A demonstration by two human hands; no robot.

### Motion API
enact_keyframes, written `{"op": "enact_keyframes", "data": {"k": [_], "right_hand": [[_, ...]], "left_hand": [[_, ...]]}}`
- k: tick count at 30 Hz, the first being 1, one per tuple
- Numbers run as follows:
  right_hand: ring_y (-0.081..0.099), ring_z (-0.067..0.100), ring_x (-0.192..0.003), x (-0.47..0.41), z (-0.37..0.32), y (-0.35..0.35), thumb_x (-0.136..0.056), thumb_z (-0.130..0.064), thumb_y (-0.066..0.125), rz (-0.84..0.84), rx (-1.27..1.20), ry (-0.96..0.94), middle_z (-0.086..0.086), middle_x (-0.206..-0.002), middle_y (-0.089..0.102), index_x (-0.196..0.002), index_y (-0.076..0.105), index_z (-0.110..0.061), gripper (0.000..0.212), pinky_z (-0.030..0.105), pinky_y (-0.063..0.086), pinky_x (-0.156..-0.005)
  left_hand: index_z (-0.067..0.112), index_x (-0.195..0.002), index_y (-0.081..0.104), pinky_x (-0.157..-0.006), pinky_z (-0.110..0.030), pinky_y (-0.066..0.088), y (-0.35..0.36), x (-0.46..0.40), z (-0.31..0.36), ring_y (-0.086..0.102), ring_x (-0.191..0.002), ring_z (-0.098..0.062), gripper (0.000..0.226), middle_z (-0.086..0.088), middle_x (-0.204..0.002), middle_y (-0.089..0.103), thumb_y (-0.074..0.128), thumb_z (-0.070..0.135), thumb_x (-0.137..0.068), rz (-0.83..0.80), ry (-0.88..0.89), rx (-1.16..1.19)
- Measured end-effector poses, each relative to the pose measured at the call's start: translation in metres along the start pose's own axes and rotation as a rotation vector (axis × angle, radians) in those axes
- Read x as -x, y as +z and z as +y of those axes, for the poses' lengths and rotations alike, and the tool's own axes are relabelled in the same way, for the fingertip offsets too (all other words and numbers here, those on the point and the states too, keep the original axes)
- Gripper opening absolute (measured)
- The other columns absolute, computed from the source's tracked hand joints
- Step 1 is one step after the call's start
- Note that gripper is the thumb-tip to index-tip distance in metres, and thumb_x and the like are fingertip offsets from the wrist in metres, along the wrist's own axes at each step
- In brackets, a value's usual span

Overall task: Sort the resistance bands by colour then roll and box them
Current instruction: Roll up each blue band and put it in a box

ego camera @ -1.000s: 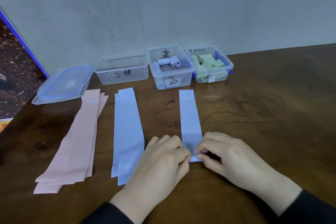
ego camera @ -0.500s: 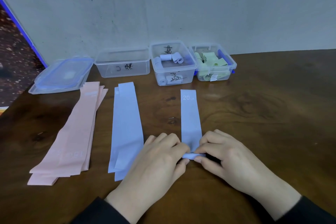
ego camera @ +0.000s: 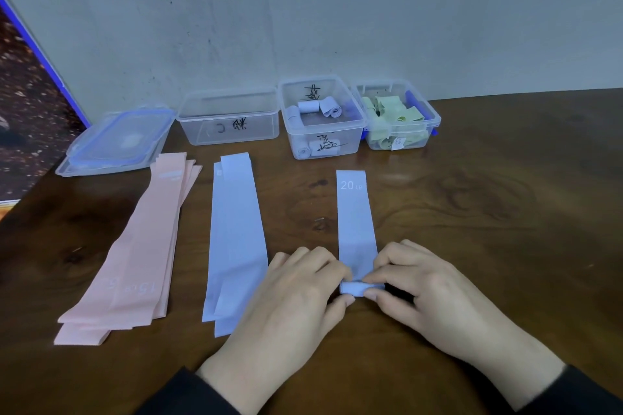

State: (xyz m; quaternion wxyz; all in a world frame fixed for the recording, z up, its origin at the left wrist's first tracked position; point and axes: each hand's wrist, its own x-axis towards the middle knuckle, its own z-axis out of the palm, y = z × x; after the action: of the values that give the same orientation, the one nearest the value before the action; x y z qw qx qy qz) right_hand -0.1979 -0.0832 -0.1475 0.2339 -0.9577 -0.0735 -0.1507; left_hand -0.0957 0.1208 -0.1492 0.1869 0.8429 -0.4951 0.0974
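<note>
A light blue band marked 20 LB point(ego camera: 355, 216) lies flat on the table, its near end rolled into a small coil. My left hand point(ego camera: 290, 300) and my right hand point(ego camera: 435, 293) pinch that coil from either side. A pile of blue bands point(ego camera: 236, 232) lies to the left, and a pile of pink bands point(ego camera: 141, 246) further left. Against the wall stand three clear boxes: an empty one point(ego camera: 229, 121), one with rolled blue bands point(ego camera: 322, 121), and one with green bands point(ego camera: 397, 118).
Clear lids with blue rims point(ego camera: 114, 141) are stacked at the back left of the brown wooden table point(ego camera: 488, 229). A grey wall rises right behind the boxes. The table's left edge runs diagonally beside the pink pile.
The near end of the 20 LB band has been folded over and rolled into a small coil, and my hands have shifted slightly forward with it.
</note>
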Motion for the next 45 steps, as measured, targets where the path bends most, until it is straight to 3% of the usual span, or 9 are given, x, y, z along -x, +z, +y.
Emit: {"op": "enact_keyframes", "data": {"k": [8,13,20,23,28,34,39,45], "right_hand": [[0.056,0.008,-0.092,-0.0007,-0.0005,-0.0027,-0.092,-0.051,0.061,-0.029,-0.024,0.022,-0.024,-0.097,0.056,-0.099,0.067,-0.035,0.019,0.026,0.049,-0.078],[0.055,0.007,-0.092,-0.0006,0.0011,-0.0004,-0.096,-0.050,0.056,-0.024,-0.013,0.028,-0.023,-0.097,0.055,-0.103,0.072,-0.033,0.025,0.026,0.049,-0.077],[0.054,0.005,-0.094,-0.0003,0.0000,-0.0018,-0.094,-0.053,0.057,-0.030,-0.004,0.042,-0.024,-0.099,0.055,-0.110,0.069,-0.034,0.028,0.024,0.049,-0.080],[0.054,0.005,-0.093,-0.0004,-0.0013,-0.0028,-0.091,-0.052,0.060,-0.036,-0.001,0.046,-0.024,-0.099,0.055,-0.102,0.063,-0.036,0.019,0.024,0.048,-0.079],[0.054,0.006,-0.093,-0.0004,-0.0011,-0.0023,-0.095,-0.048,0.057,-0.039,0.007,0.033,-0.024,-0.099,0.055,-0.103,0.069,-0.035,0.019,0.024,0.048,-0.079],[0.054,0.003,-0.099,-0.0001,-0.0008,-0.0028,-0.092,-0.053,0.060,-0.022,0.003,0.055,-0.026,-0.106,0.053,-0.114,0.068,-0.034,0.030,0.023,0.050,-0.083],[0.053,0.003,-0.094,-0.0003,-0.0015,-0.0030,-0.093,-0.048,0.061,-0.030,0.001,0.049,-0.025,-0.102,0.053,-0.104,0.068,-0.037,0.018,0.024,0.049,-0.079],[0.054,0.005,-0.093,0.0000,-0.0003,-0.0023,-0.094,-0.053,0.055,-0.026,-0.005,0.053,-0.024,-0.099,0.054,-0.107,0.072,-0.035,0.028,0.026,0.050,-0.078]], "left_hand": [[0.035,-0.101,0.061,-0.073,-0.027,0.040,0.0004,0.0002,0.0008,0.044,-0.084,-0.006,0.021,0.019,-0.097,0.049,0.041,0.041,-0.101,0.003,-0.004,-0.012],[0.035,-0.108,0.062,-0.075,-0.024,0.037,0.0004,0.0008,0.0003,0.044,-0.088,-0.004,0.027,0.020,-0.100,0.049,0.044,0.050,-0.094,-0.020,-0.024,0.003],[0.036,-0.105,0.061,-0.076,-0.027,0.041,0.0000,0.0006,0.0005,0.045,-0.087,-0.005,0.022,0.020,-0.099,0.049,0.039,0.040,-0.101,-0.011,-0.032,-0.004],[0.035,-0.105,0.061,-0.076,-0.028,0.043,0.0001,0.0010,0.0013,0.045,-0.088,-0.005,0.026,0.020,-0.100,0.049,0.037,0.040,-0.102,-0.009,-0.037,-0.003],[0.036,-0.114,0.060,-0.079,-0.024,0.040,-0.0009,0.0013,0.0017,0.044,-0.092,-0.003,0.028,0.021,-0.103,0.049,0.043,0.050,-0.096,-0.029,-0.055,0.027],[0.034,-0.106,0.064,-0.075,-0.025,0.037,-0.0002,0.0009,0.0006,0.044,-0.087,-0.004,0.023,0.020,-0.098,0.047,0.043,0.042,-0.098,-0.007,-0.037,0.000],[0.034,-0.107,0.065,-0.077,-0.026,0.040,-0.0014,0.0013,0.0026,0.043,-0.087,-0.004,0.029,0.020,-0.097,0.047,0.039,0.045,-0.099,-0.011,-0.047,0.017],[0.036,-0.106,0.062,-0.077,-0.025,0.039,-0.0004,0.0005,0.0011,0.044,-0.088,-0.005,0.025,0.020,-0.098,0.048,0.041,0.045,-0.096,-0.027,-0.053,0.011]]}}
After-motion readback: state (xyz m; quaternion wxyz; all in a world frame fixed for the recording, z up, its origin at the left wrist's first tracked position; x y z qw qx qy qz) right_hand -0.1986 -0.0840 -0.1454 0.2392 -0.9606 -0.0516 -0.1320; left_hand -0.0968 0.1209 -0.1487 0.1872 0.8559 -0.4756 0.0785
